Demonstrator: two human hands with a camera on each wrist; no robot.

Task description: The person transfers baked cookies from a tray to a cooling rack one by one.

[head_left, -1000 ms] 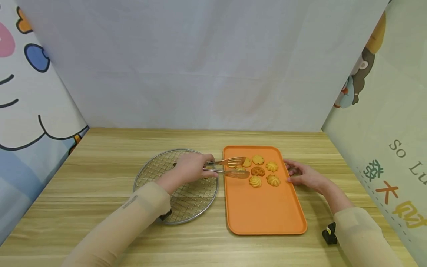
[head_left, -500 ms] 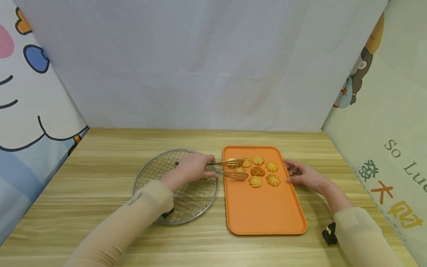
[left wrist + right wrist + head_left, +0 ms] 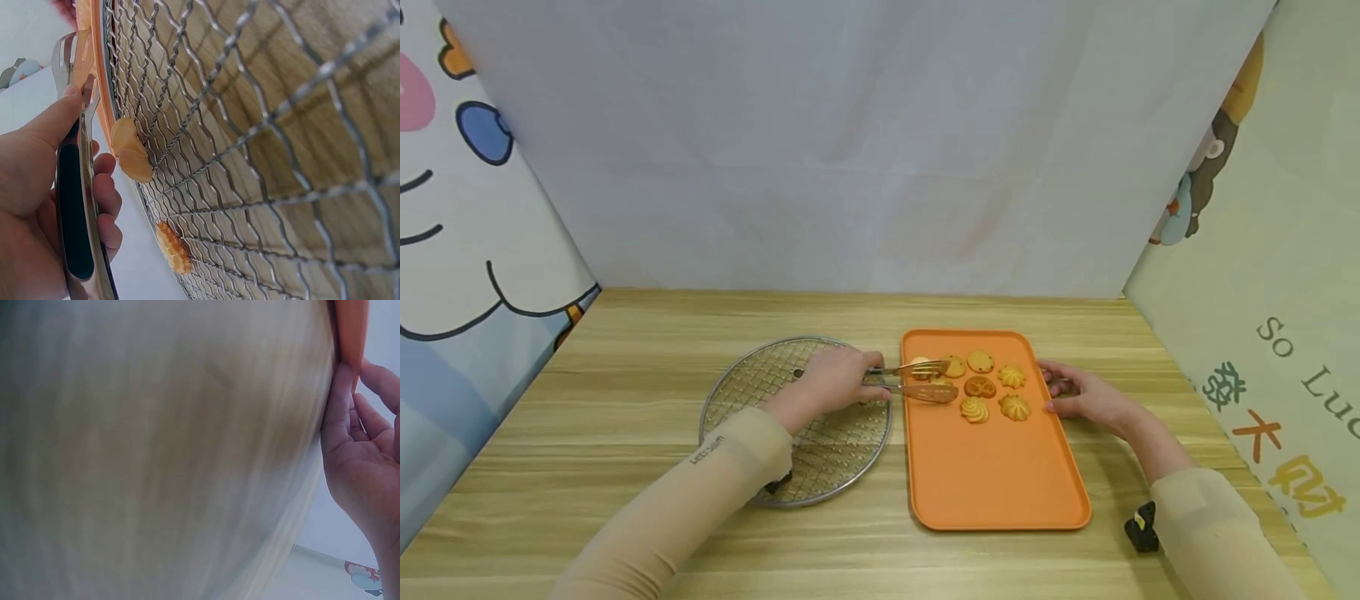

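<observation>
Steel tongs (image 3: 910, 379), gripped by the left hand (image 3: 831, 379), close on a cookie (image 3: 925, 372) at the tray's (image 3: 992, 475) near edge. The right hand (image 3: 1086, 396) presses relaxed fingers against the tray's far edge. Six cookies appear left; two seem already on the rack (image 3: 820, 450) beneath the left hand.

Shiny metal tongs (image 3: 913, 379), matt plastic tray (image 3: 992, 483), wood-grain table (image 3: 625, 350).
</observation>
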